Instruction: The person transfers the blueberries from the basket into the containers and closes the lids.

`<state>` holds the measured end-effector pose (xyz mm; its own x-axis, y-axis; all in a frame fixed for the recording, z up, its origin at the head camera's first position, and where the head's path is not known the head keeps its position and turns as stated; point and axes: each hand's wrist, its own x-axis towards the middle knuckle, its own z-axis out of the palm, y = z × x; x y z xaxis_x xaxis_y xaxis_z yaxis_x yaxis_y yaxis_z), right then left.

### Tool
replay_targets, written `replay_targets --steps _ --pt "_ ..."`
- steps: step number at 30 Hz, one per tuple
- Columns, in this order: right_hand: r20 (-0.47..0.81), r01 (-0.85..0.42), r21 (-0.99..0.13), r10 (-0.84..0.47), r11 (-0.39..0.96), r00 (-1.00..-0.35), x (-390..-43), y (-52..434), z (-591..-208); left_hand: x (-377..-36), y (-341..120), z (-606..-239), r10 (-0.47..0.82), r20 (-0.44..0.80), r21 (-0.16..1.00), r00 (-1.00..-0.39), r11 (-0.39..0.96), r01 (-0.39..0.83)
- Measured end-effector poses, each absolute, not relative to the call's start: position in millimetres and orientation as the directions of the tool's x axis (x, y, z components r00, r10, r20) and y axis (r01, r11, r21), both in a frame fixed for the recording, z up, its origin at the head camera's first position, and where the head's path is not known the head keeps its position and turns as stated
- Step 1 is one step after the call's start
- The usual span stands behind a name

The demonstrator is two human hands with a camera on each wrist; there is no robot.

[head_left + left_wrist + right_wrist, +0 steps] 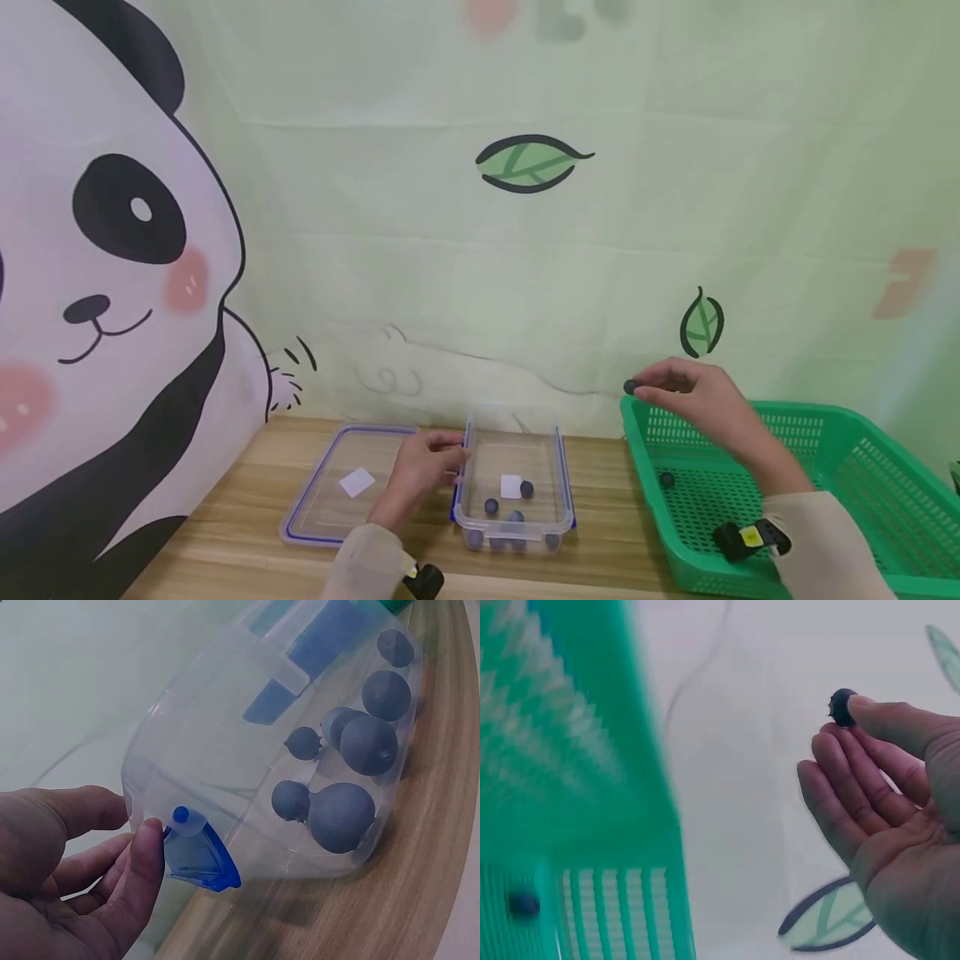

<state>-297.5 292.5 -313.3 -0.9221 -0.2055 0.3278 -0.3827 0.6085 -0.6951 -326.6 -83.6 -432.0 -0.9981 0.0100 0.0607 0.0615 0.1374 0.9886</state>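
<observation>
A person's right hand [701, 400] pinches a dark blueberry [630, 387] between thumb and fingertips, held in the air above the near-left corner of the green basket [862, 500], between that basket and the clear plastic container [513, 479] at the middle of the wooden surface [240, 542]. The right-wrist view shows the berry [842, 707] nipped at the fingertips, the other fingers loosely fanned below it. The left hand [423, 471] rests against the container's left wall, its thumb and fingers lightly curled round the rim beside a blue latch [196, 855], steadying the box. Several blueberries [341, 816] already lie gathered at the container's near end, about seven as far as the left-wrist view lets one count. One lone berry [666, 478] remains on the mesh floor of the basket. The container's lid [345, 492], edged in blue, lies flat just to the left of the box. Judged from this, the work of moving berries from basket to container looks nearly complete: one in hand, one left in the basket, lid not yet on.
</observation>
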Motion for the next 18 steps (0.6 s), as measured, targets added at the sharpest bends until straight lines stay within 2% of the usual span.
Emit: replay_targets --steps 10,18 --pt "0.362 -0.387 -0.808 -0.143 0.445 -0.921 -271.8 247.2 -321.7 -329.0 -81.7 -432.4 -0.006 0.031 0.989 -1.0 0.147 0.03" --pt "0.344 -0.398 -0.834 -0.206 0.381 -0.916 -271.5 193.5 -352.6 -326.1 -81.7 -431.1 0.002 0.049 0.988 -0.999 0.144 0.049"
